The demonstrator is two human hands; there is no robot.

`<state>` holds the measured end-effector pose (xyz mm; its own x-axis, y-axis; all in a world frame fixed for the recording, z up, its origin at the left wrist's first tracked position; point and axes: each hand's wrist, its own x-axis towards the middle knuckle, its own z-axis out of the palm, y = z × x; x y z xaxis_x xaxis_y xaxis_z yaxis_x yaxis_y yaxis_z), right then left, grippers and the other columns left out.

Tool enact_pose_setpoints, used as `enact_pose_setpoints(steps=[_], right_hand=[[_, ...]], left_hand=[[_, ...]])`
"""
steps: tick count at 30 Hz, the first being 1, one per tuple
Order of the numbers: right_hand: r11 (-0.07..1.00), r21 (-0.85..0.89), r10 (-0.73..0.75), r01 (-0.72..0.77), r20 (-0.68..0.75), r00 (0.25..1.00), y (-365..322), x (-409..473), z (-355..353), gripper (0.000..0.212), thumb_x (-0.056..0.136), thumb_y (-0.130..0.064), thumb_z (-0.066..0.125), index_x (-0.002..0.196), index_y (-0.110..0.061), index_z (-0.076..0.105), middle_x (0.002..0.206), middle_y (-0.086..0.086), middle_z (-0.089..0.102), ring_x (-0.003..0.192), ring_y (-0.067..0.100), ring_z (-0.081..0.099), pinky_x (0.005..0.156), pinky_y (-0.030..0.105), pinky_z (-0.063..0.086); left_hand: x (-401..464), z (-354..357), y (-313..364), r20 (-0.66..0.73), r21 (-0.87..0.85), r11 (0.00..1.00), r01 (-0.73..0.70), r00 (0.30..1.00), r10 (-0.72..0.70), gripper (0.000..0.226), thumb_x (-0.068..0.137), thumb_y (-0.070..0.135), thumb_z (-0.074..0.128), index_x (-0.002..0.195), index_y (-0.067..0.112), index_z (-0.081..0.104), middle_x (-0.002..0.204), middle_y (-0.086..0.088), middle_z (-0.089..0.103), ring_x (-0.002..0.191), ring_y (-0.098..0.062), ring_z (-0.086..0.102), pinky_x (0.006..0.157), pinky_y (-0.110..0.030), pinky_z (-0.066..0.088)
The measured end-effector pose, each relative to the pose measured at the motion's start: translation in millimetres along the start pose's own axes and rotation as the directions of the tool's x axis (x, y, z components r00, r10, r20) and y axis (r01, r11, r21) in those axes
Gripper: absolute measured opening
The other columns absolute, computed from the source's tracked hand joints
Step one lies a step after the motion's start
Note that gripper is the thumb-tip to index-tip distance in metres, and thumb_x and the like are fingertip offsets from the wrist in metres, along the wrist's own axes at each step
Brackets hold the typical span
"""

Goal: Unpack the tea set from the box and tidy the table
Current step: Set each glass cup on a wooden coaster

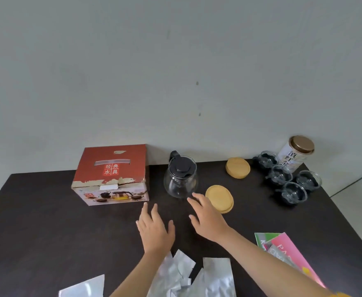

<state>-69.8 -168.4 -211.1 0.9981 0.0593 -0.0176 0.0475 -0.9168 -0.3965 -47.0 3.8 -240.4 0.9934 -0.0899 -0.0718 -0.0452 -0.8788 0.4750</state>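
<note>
The dark matte table (47, 221) ends against a pale wall at 12 o'clock; its right edge runs slanting from 2 to 4 o'clock, and its left edge cuts across the corner at 9. Bare tabletop lies open at 8 to 9 o'clock, in front of the box (111, 174) and to its left.

The box is red cardboard with torn, worn edges, closed, standing near the back at 11 o'clock. Just right of it stands the teapot (180, 179): clear round glass with a black plastic lid, upright, handle toward the wall. Two round wooden coasters lie flat, one (219, 199) just right of the teapot, one (237, 168) at 1 o'clock. Four clear glass cups (283, 179) cluster at 2 o'clock beside a tin (296, 155) with a bronze lid. Crinkled silver foil packets (197, 279) lie at 6 o'clock, glossy pink and green leaflets (283, 247) at 4.

Both hands are over the centre, holding nothing, fingers spread: left hand (155, 230) reaches toward the box's near corner, right hand (207, 219) has fingertips near the teapot's base.
</note>
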Motion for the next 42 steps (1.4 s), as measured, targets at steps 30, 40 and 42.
enact_pose_setpoints(steps=[30,40,42], right_hand=[[0.894,0.132,0.396,-0.429,0.217,0.892,109.7,37.5,-22.4,0.109,0.067,-0.046,0.08,0.15,-0.025,0.012,0.146,0.002,0.019,0.135,0.025,0.023,0.095,0.043,0.047],[0.88,-0.056,0.474,-0.472,0.178,0.862,180.1,9.2,-68.3,0.108,0.071,-0.047,0.078,0.15,-0.016,0.012,0.146,0.004,0.018,0.135,0.028,0.027,0.097,0.042,0.046],[0.876,-0.085,0.482,-0.474,0.189,0.856,189.0,4.7,-66.9,0.108,0.072,-0.049,0.077,0.151,-0.015,0.012,0.147,0.005,0.019,0.136,0.028,0.025,0.1,0.042,0.044]], left_hand=[[26.3,103.8,68.7,0.013,0.261,0.957,0.126,0.991,-0.134,0.076,0.082,0.055,0.03,0.139,0.005,0.039,0.151,-0.019,0.03,0.139,-0.037,0.027,0.105,-0.063,0.025],[26.0,103.6,69.1,-0.025,0.253,0.96,0.121,0.993,-0.119,0.076,0.082,0.055,0.029,0.138,0.005,0.04,0.15,-0.019,0.031,0.138,-0.038,0.028,0.105,-0.063,0.025],[25.7,103.9,68.8,-0.025,0.254,0.96,0.121,0.993,-0.118,0.076,0.082,0.055,0.029,0.138,0.006,0.039,0.151,-0.019,0.031,0.139,-0.037,0.027,0.105,-0.063,0.024]])
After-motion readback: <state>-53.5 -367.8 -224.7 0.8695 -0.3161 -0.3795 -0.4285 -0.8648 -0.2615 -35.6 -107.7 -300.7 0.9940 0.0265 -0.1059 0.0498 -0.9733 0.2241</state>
